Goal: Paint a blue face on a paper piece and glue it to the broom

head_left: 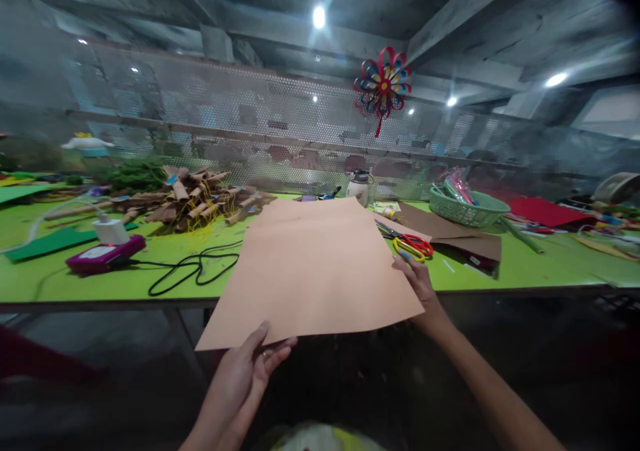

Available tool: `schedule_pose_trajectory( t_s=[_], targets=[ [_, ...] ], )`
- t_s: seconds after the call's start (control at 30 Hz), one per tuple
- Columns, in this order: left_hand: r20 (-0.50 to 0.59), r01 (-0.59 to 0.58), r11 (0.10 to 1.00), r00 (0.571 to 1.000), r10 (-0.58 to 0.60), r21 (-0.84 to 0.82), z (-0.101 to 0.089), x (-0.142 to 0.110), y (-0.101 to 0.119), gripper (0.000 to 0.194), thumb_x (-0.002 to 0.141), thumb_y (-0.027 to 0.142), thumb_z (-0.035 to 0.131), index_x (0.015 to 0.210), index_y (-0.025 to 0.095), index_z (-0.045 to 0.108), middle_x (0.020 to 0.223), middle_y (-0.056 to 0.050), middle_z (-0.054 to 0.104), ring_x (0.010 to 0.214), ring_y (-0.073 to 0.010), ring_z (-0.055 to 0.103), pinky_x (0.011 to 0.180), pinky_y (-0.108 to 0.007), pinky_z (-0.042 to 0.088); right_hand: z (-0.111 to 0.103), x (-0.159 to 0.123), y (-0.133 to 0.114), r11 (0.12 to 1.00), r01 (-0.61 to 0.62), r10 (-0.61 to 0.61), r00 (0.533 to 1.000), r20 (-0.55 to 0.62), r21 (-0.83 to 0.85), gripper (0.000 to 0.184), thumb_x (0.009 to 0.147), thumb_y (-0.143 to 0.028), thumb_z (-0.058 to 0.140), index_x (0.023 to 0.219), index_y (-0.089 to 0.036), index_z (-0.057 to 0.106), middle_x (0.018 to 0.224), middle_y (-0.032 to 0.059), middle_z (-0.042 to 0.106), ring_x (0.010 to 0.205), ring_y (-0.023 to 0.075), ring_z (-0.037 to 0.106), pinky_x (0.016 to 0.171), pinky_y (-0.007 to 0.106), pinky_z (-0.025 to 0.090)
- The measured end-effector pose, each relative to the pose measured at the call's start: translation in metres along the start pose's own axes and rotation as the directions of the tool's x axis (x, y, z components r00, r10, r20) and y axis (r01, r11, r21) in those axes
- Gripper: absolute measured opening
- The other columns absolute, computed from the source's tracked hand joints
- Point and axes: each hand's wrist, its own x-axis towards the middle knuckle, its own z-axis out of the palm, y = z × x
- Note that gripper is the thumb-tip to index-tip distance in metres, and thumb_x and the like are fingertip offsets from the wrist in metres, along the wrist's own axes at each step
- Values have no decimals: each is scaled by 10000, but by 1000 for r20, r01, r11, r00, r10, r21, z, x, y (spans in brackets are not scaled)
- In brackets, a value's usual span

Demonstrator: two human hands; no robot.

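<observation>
A large tan sheet of paper (320, 271) stretches from the green table out over its front edge. My left hand (250, 364) pinches the near edge, thumb on top and fingers underneath. At the right edge, my right hand (419, 284) grips the sheet, its fingers partly hidden beneath it. Just beyond the right hand lie scissors with red handles (417, 243) and scissors with yellow handles (407, 250). Brown paper sheets (465, 241) lie to the right of the scissors.
A purple power strip (106, 254) with a white plug and black cord sits left. Behind it is a pile of brown paper rolls (195, 198). A bottle (358, 188) stands at the back, a green basket (470, 208) to the right. A red paper ornament (384, 86) hangs above.
</observation>
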Motion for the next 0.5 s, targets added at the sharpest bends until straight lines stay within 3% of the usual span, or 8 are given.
schedule_pose_trajectory(
  t_s=[0.1,0.3,0.37,0.43,0.5],
  targets=[
    [5,-19,999,1000,19,33,1,2,1,204,875,36,556,1072,74,593,750,-88,738,580,-201,727,487,-221,593,-10,3,-6,990,131,-127,988,82,-52,599,904,-312,619,1477,-341,447,1492,115,443,1361,348,392,1125,616,338],
    [79,-8,989,997,-4,148,2,7,2,103,865,144,616,961,107,631,794,-107,747,665,-223,739,539,-246,588,-19,17,-8,950,311,-301,900,316,19,384,911,-414,626,1273,-289,659,1280,122,662,1304,336,481,1053,571,433],
    [124,36,973,990,-66,230,-15,8,5,212,846,289,674,859,78,659,754,-166,733,673,-275,732,534,-293,583,-18,16,-4,950,308,-304,876,374,51,346,928,-383,605,1250,-276,675,1221,126,700,1285,324,511,1035,562,446],
    [137,52,940,985,-104,336,-45,11,12,384,783,462,721,787,81,674,714,-190,717,659,-310,709,533,-333,569,-19,13,-1,954,288,-295,868,400,80,310,950,-323,567,1231,-262,684,1175,129,722,1248,300,552,1016,531,469],
    [74,-180,750,982,172,636,-79,19,24,417,697,555,756,837,168,689,768,-118,735,751,-296,699,645,-324,578,-22,9,0,957,273,-289,865,410,98,299,963,-303,539,1216,-251,689,1156,129,728,1198,277,590,1001,494,490]
  ],
)
